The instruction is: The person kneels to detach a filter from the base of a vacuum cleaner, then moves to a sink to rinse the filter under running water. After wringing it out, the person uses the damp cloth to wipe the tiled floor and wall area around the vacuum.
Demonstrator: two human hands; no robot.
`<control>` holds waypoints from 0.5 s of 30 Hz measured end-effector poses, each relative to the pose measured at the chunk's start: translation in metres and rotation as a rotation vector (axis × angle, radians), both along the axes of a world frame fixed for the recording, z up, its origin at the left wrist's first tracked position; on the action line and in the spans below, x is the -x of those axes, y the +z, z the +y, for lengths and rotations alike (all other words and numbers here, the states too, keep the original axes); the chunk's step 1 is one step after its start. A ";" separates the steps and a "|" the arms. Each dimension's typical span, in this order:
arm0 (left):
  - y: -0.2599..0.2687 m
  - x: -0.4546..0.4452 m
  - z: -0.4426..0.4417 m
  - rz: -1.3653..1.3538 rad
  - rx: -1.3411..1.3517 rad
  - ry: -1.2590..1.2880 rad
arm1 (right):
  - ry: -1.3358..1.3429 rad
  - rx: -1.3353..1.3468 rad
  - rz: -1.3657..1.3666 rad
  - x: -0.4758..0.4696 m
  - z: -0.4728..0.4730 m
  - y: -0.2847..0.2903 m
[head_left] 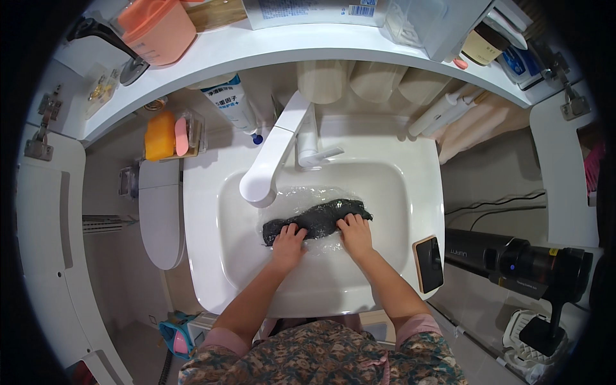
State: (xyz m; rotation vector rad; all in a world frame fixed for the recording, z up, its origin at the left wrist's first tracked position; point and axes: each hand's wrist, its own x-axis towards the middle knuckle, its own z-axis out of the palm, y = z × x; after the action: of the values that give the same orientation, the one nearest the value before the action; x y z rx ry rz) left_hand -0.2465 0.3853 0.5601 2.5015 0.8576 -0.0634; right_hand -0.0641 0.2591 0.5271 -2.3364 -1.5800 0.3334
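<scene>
A wet, dark cloth (320, 219) lies stretched out in shallow water in the white washbasin (308, 284). My left hand (288, 243) grips its left end, fingers curled over the near edge. At the right end my right hand (355, 233) has its fingers bent over the cloth in the same way. The undersides of both hands are hidden. Above the cloth's left part reaches the white faucet spout (262, 183), and its lever (325, 155) is behind the basin bowl. Whether water is running cannot be made out.
A phone (428, 264) lies on the basin's right rim. Beyond the basin are a toothpaste tube (231, 103), soap bars (161, 135) and electric toothbrushes (440, 113). A shelf (308, 43) overhangs the back. At right stands a cordless vacuum cleaner (519, 264); a toilet (161, 216) is at left.
</scene>
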 end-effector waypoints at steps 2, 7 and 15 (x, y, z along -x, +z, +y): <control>-0.021 0.007 0.013 0.010 0.027 -0.011 | -0.020 -0.002 0.075 -0.003 0.003 -0.002; -0.021 0.011 0.039 -0.267 0.284 0.138 | -0.028 -0.177 0.316 -0.021 0.004 0.008; 0.073 -0.013 0.053 -0.316 0.479 0.278 | -0.175 0.070 0.876 -0.032 0.017 0.059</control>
State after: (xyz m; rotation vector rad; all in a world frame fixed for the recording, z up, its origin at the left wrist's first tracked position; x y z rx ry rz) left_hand -0.2332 0.4385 0.6328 1.8694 0.9194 0.1931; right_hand -0.0323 0.2764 0.5860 -1.9052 -0.9309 1.1781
